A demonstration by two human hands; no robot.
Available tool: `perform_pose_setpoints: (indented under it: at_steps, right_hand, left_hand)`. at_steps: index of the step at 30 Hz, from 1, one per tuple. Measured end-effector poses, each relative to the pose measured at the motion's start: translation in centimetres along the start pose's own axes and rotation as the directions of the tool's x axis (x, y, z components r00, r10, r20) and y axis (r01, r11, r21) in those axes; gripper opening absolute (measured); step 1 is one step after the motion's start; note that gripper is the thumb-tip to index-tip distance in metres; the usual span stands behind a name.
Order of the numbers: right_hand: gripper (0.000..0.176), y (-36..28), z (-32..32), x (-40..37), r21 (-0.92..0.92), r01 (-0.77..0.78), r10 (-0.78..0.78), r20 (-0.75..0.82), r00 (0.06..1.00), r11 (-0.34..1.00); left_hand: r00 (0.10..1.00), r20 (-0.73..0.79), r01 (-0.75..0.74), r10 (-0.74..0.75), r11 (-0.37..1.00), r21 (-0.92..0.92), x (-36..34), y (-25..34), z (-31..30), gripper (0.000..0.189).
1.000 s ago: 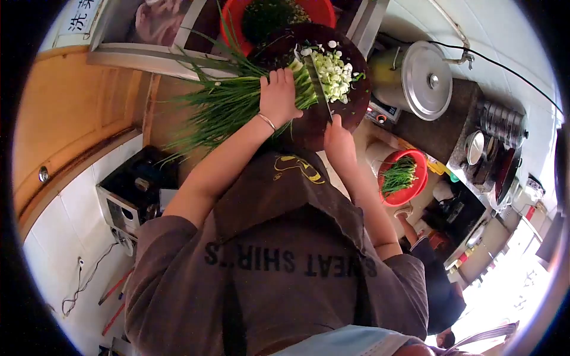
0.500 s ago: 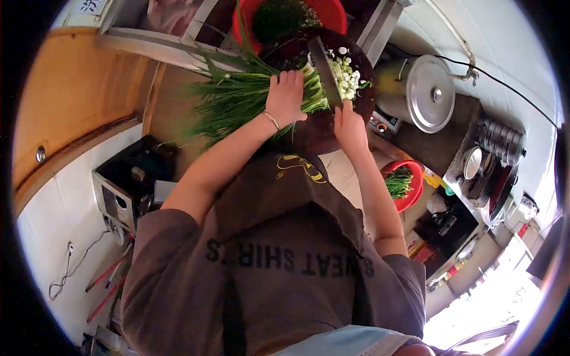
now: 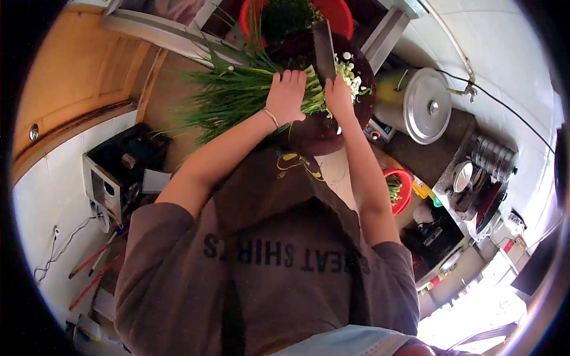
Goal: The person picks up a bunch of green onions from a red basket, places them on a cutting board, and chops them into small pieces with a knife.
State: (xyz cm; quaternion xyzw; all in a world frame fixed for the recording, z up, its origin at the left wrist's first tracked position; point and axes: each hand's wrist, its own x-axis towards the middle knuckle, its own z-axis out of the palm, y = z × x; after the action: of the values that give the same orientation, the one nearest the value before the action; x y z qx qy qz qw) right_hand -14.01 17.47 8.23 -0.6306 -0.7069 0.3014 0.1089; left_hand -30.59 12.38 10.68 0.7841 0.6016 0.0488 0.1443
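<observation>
A large bunch of scallions (image 3: 228,95) lies across a round dark chopping board (image 3: 314,135), its green tops hanging off to the left. My left hand (image 3: 287,96) presses down over the bunch near the cut end, fingers wrapped on it. In my right hand (image 3: 339,98) is the handle of a cleaver (image 3: 323,50), fingers closed around it. The blade points away from me and stands beside the stalk ends. Cut white scallion pieces (image 3: 354,80) are scattered to the right of the blade, partly hidden by my right hand.
Beyond the board a red basin (image 3: 341,18) holds chopped greens. A lidded metal pot (image 3: 427,107) stands to the right. Lower right is another red basin (image 3: 404,199) with scallions in it. A wooden door (image 3: 71,77) is at the left.
My right hand and the cleaver have moved away from me, and the blade has turned more upright in view. The left hand stays on the scallions. The whole view has shifted slightly.
</observation>
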Motion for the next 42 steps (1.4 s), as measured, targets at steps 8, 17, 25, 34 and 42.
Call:
perform_pose_setpoints:
  at_steps: [8,17,25,34,42]
  right_hand:
    - [0.022,-1.7,-5.9,-7.6,-0.27,-0.02,0.091,0.253,0.963,0.963]
    - [0.02,-0.9,0.0,-0.6,-0.187,0.024,0.008,0.165,0.986,0.982]
    - [0.023,-2.0,-5.8,-6.4,0.018,-0.014,0.013,0.1,0.995,1.0]
    - [0.026,1.0,0.0,-4.5,-0.18,0.003,0.04,0.233,0.972,0.984]
    - [0.023,-0.5,-3.0,-3.9,0.048,-0.017,0.016,0.028,0.999,0.999]
  left_hand:
    - [0.999,-0.048,-0.003,0.004,1.0,0.007,-0.3,-0.5,0.6,0.099]
    - [0.995,0.096,0.018,-0.018,1.0,-0.003,0.1,-0.4,-0.3,0.104]
    - [0.999,0.029,0.021,-0.02,1.0,-0.011,-0.5,-0.5,0.0,0.102]
    - [1.0,-0.031,-0.002,0.002,1.0,0.006,-0.2,-0.3,0.9,0.099]
    - [0.993,0.083,0.08,-0.082,0.996,0.034,-0.2,0.1,-0.3,0.102]
